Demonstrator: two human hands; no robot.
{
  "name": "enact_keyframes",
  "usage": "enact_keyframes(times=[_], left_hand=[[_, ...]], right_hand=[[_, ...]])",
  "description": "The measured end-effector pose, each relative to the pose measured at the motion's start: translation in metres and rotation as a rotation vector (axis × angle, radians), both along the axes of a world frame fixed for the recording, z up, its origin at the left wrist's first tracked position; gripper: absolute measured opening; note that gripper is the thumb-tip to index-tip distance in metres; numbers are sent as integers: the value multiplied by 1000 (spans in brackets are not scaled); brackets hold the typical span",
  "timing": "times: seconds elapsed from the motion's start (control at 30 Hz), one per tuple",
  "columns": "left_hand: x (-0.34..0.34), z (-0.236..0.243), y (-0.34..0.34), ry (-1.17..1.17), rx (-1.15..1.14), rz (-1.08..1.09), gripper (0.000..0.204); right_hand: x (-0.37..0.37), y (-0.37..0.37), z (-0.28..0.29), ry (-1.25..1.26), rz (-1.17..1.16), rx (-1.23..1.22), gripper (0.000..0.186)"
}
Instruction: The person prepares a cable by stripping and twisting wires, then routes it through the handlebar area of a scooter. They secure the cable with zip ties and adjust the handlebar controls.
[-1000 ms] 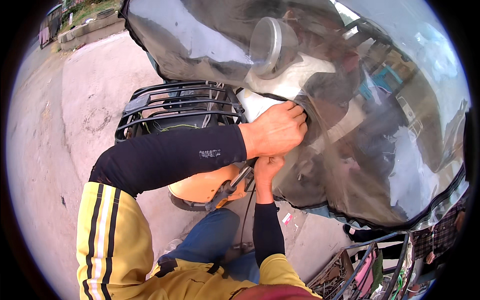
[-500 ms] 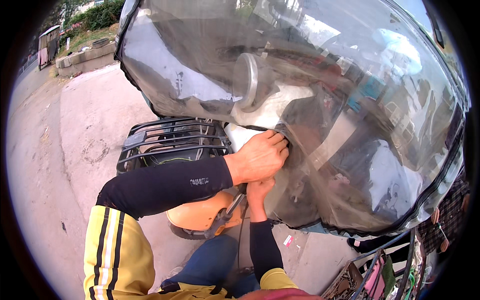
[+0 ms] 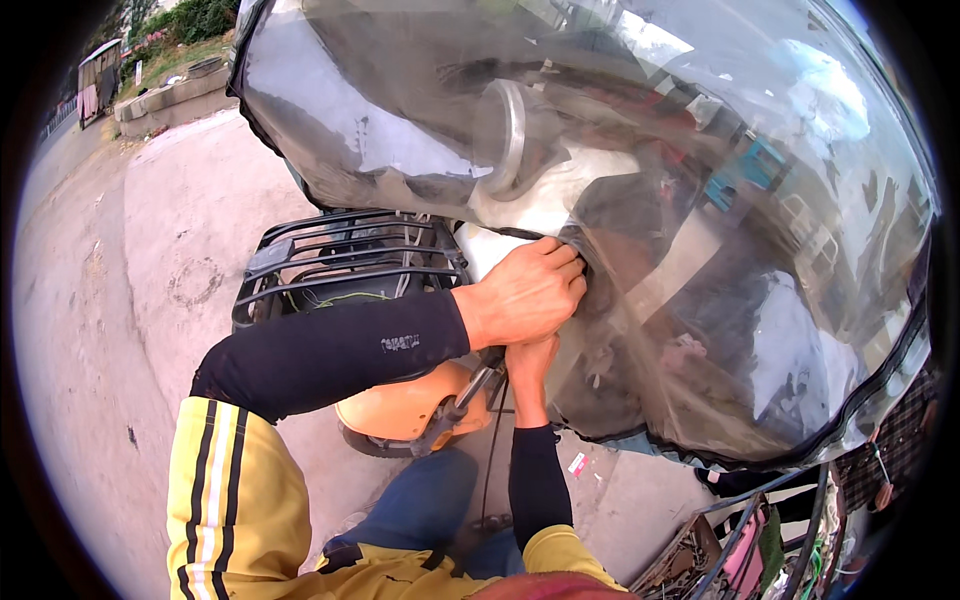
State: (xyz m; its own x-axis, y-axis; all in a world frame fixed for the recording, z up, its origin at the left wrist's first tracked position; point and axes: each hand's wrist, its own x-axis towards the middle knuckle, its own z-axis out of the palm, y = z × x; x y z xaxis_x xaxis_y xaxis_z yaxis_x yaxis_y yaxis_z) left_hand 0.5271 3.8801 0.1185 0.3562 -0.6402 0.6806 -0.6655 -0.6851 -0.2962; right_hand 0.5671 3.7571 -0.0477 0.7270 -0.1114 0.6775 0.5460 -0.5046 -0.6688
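A clear plastic cover (image 3: 680, 300) with dark piping fills the upper right. My left hand (image 3: 535, 290), below a black arm sleeve, has its fingers curled on the cover's dark inner edge, over a white panel (image 3: 480, 250). Just beneath it, my right hand (image 3: 532, 362) is closed, its fingertips hidden behind my left hand. What it holds cannot be made out. A metal bar (image 3: 460, 400) runs down from there past an orange, rounded shell (image 3: 395, 410). To the left is a black rack (image 3: 330, 255). A thin dark cable hangs below my hands.
A metal basket (image 3: 735, 545) with a pink item sits at lower right. A person in checked clothing (image 3: 890, 450) stands behind it. Pale pavement (image 3: 160, 310) stretches left to a low concrete border (image 3: 170, 105), with a small shed (image 3: 98, 80) beyond. My legs show below the orange shell.
The whole view shifted down from a second ago to half a second ago, then slightly back up, revealing more of the cover's top. My hands keep their closed pose at the cover's edge.
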Motion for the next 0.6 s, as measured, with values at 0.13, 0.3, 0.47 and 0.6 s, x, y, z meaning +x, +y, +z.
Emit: enact_keyframes(times=[0.13, 0.3, 0.47, 0.6], left_hand=[[2, -2, -1, -25, -2, 7, 36], [2, -2, -1, -29, -12, 9, 33], [1, -1, 0, -28, -2, 5, 30], [3, -3, 0, -41, -17, -6, 30]], right_hand=[[18, 10, 3, -151, -132, -56, 24], [4, 14, 2, -158, -101, 18, 24], [0, 15, 15, -228, -120, -75, 25], [10, 10, 26, -225, -73, -24, 25]])
